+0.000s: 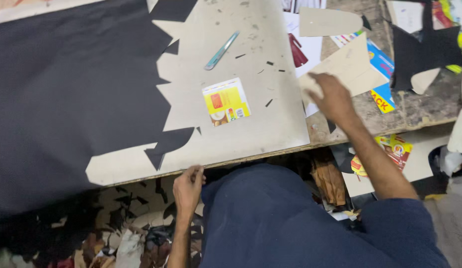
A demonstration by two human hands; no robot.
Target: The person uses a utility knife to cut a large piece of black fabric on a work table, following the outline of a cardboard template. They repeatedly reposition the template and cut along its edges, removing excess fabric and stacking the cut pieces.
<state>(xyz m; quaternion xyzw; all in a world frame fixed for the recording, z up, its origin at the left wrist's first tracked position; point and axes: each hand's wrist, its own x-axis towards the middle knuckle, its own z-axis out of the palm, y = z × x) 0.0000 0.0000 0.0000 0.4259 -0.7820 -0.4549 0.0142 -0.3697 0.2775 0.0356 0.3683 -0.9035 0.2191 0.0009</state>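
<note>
Right hand: the right hand reaches out over the table's right part. Its fingers are bent down onto a tan card shape. It looks like it presses or grabs the card's left end, but I cannot tell for sure because the hand is blurry.
Tan card shape: it lies flat, partly on the board and partly on papers. Its long side runs from lower left to upper right, and its pointed end aims up and right.
Left hand: the left hand is low, at the front edge of the board. The fingers are curled together at the edge; I cannot tell if they pinch anything.
Black sheet: a big black sheet covers the left of the board. Its right edge is cut in zigzag spikes.
Knife: a thin blue-green knife lies on the board, tilted, its top end up and right.
Yellow card: a small yellow card sits mid-board, apart from both hands.
Scraps: black and brown scraps lie on the floor.
</note>
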